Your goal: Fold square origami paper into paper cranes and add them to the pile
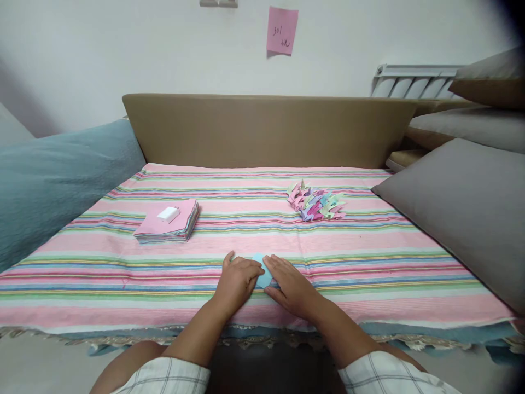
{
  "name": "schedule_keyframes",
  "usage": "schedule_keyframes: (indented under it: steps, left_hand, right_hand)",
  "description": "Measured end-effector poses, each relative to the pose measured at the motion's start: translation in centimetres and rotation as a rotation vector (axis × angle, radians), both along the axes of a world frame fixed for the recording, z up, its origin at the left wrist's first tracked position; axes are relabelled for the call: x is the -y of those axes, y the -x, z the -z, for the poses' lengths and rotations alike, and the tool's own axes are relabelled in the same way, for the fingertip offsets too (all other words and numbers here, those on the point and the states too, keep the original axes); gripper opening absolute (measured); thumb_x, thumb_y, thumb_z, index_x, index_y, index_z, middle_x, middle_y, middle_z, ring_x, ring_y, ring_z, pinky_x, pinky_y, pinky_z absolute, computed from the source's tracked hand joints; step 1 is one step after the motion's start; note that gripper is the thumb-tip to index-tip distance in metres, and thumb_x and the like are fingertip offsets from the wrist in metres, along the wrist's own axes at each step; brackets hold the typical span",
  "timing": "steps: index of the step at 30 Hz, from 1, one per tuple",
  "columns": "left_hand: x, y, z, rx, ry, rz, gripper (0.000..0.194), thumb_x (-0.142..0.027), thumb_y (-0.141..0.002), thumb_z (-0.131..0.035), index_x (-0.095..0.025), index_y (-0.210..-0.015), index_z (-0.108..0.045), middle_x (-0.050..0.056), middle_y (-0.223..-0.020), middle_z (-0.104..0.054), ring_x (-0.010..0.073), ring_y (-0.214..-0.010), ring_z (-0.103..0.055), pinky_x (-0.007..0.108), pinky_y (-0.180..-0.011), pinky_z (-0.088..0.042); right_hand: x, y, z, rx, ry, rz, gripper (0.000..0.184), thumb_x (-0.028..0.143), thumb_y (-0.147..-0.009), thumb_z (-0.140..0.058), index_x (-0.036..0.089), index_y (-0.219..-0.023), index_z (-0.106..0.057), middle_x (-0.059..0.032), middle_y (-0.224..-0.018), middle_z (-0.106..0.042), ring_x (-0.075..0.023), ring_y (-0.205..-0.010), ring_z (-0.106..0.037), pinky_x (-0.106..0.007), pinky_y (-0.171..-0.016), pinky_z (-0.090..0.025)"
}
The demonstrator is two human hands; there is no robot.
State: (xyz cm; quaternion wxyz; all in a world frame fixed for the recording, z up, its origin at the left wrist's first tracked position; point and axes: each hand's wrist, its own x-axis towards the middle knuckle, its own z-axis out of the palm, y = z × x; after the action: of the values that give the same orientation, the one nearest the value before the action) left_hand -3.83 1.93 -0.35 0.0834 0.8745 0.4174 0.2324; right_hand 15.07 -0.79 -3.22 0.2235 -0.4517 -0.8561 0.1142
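A small piece of light blue folding paper [263, 280], folded into an angular shape, lies on the striped cloth between my two hands. From the left, my left hand [238, 277] holds the paper's edge under bent fingers, its little finger lifted away. My right hand [290, 284] grips the opposite edge, with its fingers stretched along the upper right and its thumb at the lower right. Fingertips cover parts of the paper's sides, so the folds there are hidden.
A stack of coloured paper sheets [164, 234] with a white charger plug [168, 214] on top sits left. Folded paper cranes [315, 202] are heaped right of centre. The striped cloth [123, 262] lies between a blue cushion [77, 175] and grey cushions [459, 202], before a brown backrest [266, 131].
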Motion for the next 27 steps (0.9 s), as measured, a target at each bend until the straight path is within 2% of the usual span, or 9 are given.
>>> schedule_keyframes:
  steps: [5,13,17,21,27]
  left_hand:
    - [0.1,1.3,-0.1,0.001,0.027,-0.071,0.012,-0.023,-0.082,-0.054,-0.026,-0.083,-0.065,-0.001,-0.089,-0.071,0.0172,-0.085,-0.061,0.048,-0.101,-0.021]
    - [-0.1,2.0,0.1,0.010,0.089,-0.142,0.014,-0.021,-0.079,-0.055,-0.027,-0.087,-0.065,0.001,-0.091,-0.070,0.0193,-0.089,-0.060,0.047,-0.098,-0.024]
    - [-0.7,2.1,-0.4,-0.001,0.157,-0.112,0.009,-0.022,-0.078,-0.056,-0.024,-0.080,-0.065,0.001,-0.087,-0.067,0.0185,-0.086,-0.058,0.042,-0.093,-0.031]
    - [-1.2,2.3,-0.7,-0.006,0.199,-0.102,0.005,-0.023,-0.076,-0.058,-0.023,-0.076,-0.063,0.000,-0.083,-0.066,0.0177,-0.084,-0.057,0.041,-0.092,-0.031]
    - [-1.7,2.7,-1.1,-0.049,0.203,-0.040,0.004,-0.022,-0.076,-0.059,-0.022,-0.074,-0.062,0.000,-0.081,-0.065,0.0172,-0.081,-0.057,0.037,-0.087,-0.034]
  right_hand:
    - [0.0,0.1,0.1,0.009,-0.013,0.009,0.061,0.040,-0.087,-0.047,0.013,-0.139,-0.031,-0.0148,-0.141,-0.037,-0.0262,-0.132,-0.030,-0.048,-0.107,-0.029]
    - [0.0,0.2,-0.1,0.015,-0.013,0.010,0.058,0.040,-0.086,-0.048,0.015,-0.137,-0.035,-0.0133,-0.141,-0.038,-0.0258,-0.132,-0.031,-0.048,-0.107,-0.029]
    - [0.2,0.1,-0.4,0.029,-0.027,0.005,0.053,0.039,-0.087,-0.047,0.018,-0.134,-0.040,-0.0120,-0.141,-0.038,-0.0263,-0.132,-0.031,-0.048,-0.106,-0.029]
    - [0.4,0.2,-0.6,0.057,-0.068,0.004,0.047,0.041,-0.087,-0.047,0.021,-0.130,-0.047,-0.0118,-0.140,-0.039,-0.0275,-0.131,-0.031,-0.049,-0.105,-0.029]
    - [0.7,0.5,-1.0,0.078,-0.112,0.030,0.040,0.044,-0.087,-0.045,0.025,-0.121,-0.054,-0.0101,-0.136,-0.045,-0.0292,-0.128,-0.034,-0.057,-0.106,-0.016]
